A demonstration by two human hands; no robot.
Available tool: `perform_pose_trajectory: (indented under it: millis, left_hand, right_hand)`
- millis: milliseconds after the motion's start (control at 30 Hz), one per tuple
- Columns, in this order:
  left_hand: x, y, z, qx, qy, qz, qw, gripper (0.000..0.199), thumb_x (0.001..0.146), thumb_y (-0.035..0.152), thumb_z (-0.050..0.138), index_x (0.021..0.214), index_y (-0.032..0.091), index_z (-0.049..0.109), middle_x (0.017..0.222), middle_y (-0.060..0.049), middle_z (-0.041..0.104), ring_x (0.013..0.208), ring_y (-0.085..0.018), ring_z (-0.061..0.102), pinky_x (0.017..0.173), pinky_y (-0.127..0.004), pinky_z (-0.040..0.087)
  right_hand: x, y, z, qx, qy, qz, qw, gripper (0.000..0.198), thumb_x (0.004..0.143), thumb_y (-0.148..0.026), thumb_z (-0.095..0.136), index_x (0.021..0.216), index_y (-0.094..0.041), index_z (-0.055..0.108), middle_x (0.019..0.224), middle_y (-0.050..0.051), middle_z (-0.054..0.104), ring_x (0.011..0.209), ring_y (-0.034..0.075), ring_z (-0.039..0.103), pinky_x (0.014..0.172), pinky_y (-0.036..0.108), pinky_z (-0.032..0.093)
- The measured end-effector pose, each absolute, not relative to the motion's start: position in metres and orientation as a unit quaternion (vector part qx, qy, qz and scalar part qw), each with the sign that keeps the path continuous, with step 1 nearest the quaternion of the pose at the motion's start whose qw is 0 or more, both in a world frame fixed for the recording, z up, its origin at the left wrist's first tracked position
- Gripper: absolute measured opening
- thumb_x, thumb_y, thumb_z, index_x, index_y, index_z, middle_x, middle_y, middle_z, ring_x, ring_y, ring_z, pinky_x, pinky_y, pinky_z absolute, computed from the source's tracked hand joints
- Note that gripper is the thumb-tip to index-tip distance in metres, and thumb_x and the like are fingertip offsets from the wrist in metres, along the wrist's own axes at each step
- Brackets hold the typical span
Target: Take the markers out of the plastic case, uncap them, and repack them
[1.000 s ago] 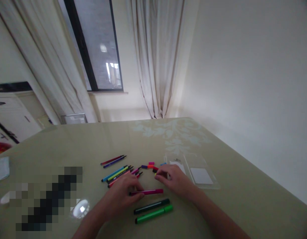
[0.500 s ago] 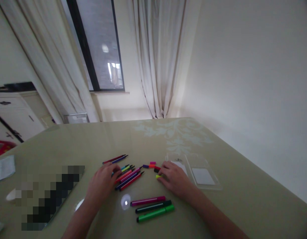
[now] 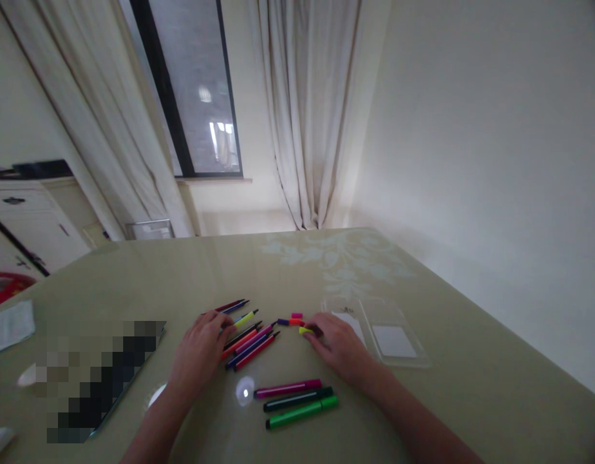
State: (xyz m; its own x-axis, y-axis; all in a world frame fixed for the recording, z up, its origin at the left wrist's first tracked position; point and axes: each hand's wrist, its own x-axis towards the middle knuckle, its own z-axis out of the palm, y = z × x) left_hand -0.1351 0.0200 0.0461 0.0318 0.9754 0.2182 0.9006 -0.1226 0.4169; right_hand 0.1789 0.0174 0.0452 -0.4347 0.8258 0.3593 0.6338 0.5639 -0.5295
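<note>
My left hand (image 3: 207, 341) is closed on a yellow-green marker (image 3: 245, 318), its uncapped tip pointing right. Beside those fingers lie several uncapped markers (image 3: 252, 348) in black, orange, pink, blue and red. Two more dark markers (image 3: 234, 305) rest just behind the hand. My right hand (image 3: 339, 338) pinches a small yellow marker cap (image 3: 306, 330) between thumb and fingers. Loose caps, among them a pink cap (image 3: 297, 316) and an orange cap (image 3: 295, 321), lie at its fingertips. Nearer me are a capped magenta marker (image 3: 288, 388), a dark green marker (image 3: 297, 399) and a green marker (image 3: 302, 412).
An open clear plastic case (image 3: 398, 335) with white card inside lies right of my right hand. At the left are a pixelated dark flat object (image 3: 109, 380) and a paper sheet (image 3: 10, 325). A white wall (image 3: 495, 193) borders the table's right side.
My left hand has drawn the yellow-green marker up and away from the pile. The yellow cap has risen from the table into my right hand's pinch.
</note>
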Motion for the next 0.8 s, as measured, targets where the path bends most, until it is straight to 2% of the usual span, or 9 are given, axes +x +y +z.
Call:
perform_pose_trajectory:
  millis: [167,233,600,800]
  left_hand:
    - [-0.107,0.015,0.052,0.725,0.566,0.298,0.255,0.032,0.096,0.048,0.048,0.102,0.024,0.068,0.101,-0.005,0.075,0.093,-0.024,0.067,0.084,-0.035,0.051]
    - [-0.095,0.011,0.052,0.742,0.529,0.297,0.286,0.030,0.096,0.046,0.050,0.103,0.025,0.070,0.102,-0.004,0.075,0.094,-0.023,0.068,0.084,-0.032,0.051]
    - [-0.089,0.010,0.053,0.744,0.522,0.304,0.285,0.028,0.098,0.042,0.051,0.104,0.024,0.072,0.103,-0.003,0.076,0.094,-0.022,0.068,0.084,-0.031,0.050]
    - [-0.087,0.007,0.053,0.751,0.509,0.311,0.283,0.030,0.099,0.044,0.051,0.106,0.025,0.071,0.103,-0.003,0.076,0.093,-0.021,0.068,0.082,-0.029,0.050]
  right_hand:
    - [0.177,0.018,0.049,-0.423,-0.793,0.197,0.392,0.019,0.101,-0.036,0.060,0.108,-0.022,0.070,0.094,0.004,0.071,0.082,0.018,0.064,0.077,0.028,0.050]
    - [0.178,0.018,0.051,-0.417,-0.786,0.196,0.413,0.021,0.101,-0.039,0.060,0.108,-0.022,0.071,0.093,0.004,0.070,0.083,0.018,0.064,0.077,0.028,0.049]
    - [0.178,0.016,0.056,-0.410,-0.786,0.211,0.412,0.027,0.102,-0.043,0.057,0.109,-0.022,0.073,0.097,0.006,0.072,0.089,0.020,0.066,0.081,0.031,0.051]
    - [0.177,0.016,0.058,-0.399,-0.773,0.225,0.439,0.025,0.100,-0.043,0.062,0.106,-0.023,0.075,0.093,0.004,0.073,0.084,0.018,0.066,0.077,0.029,0.050]
